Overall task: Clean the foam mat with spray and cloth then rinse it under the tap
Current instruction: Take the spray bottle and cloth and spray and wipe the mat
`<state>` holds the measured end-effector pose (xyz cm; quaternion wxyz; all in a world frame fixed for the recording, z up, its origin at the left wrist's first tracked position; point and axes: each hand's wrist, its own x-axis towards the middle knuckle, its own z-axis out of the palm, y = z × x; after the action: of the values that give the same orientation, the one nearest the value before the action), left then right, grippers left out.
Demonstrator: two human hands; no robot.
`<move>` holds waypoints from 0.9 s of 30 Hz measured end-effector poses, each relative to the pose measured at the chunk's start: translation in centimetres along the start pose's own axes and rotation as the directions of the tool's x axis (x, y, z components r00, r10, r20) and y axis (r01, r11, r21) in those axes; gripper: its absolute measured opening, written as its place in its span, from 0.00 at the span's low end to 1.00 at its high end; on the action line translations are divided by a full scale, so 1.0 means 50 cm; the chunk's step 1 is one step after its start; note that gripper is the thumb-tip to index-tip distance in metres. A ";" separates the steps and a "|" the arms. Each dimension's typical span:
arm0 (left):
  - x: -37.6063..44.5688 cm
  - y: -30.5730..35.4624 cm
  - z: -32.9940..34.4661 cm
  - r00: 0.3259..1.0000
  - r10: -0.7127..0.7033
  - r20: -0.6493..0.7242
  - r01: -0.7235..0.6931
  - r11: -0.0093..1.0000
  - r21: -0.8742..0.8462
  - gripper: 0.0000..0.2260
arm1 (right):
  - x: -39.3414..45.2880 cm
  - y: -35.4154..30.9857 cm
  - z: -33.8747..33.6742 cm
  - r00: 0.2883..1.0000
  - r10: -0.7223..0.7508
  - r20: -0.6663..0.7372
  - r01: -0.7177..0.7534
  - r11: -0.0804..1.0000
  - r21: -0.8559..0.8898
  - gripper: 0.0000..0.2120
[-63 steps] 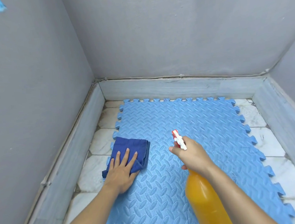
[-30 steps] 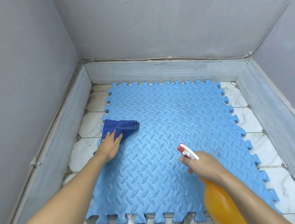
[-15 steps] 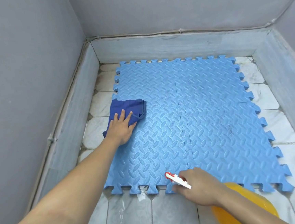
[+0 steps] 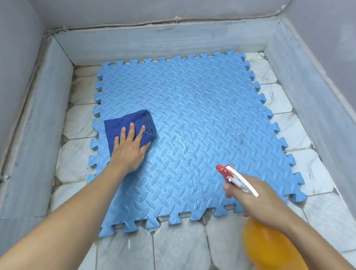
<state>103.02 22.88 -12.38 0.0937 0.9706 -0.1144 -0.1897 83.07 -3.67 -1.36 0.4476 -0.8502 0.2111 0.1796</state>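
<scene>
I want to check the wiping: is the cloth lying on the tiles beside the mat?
No, the cloth lies on the mat near its left edge, with the left hand pressing flat on it.

Single head-worn wide-angle view, looking forward and steeply down from above the near edge of the foam mat (image 4: 193,122) toward the far wall (image 4: 161,2); wall lines bow noticeably toward the frame edges. Both forearms enter from the bottom, with the left hand (image 4: 129,150) mid-left and the right hand (image 4: 258,201) lower right, so the camera sits close, within arm's reach of the mat. The whole mat fits in frame with the tiled floor (image 4: 179,255) around it and the skirting (image 4: 164,41) on three sides; no second view to overlap with.
</scene>
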 end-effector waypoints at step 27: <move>0.008 -0.014 0.012 0.999 0.036 -0.036 -0.034 0.998 0.043 0.28 | -0.006 0.013 -0.074 0.934 -0.003 -0.356 0.099 0.963 0.252 0.26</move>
<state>103.26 23.35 -13.18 0.0785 0.9736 -0.1335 -0.1675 82.90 -7.02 0.32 0.5169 -0.8060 0.2877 -0.0175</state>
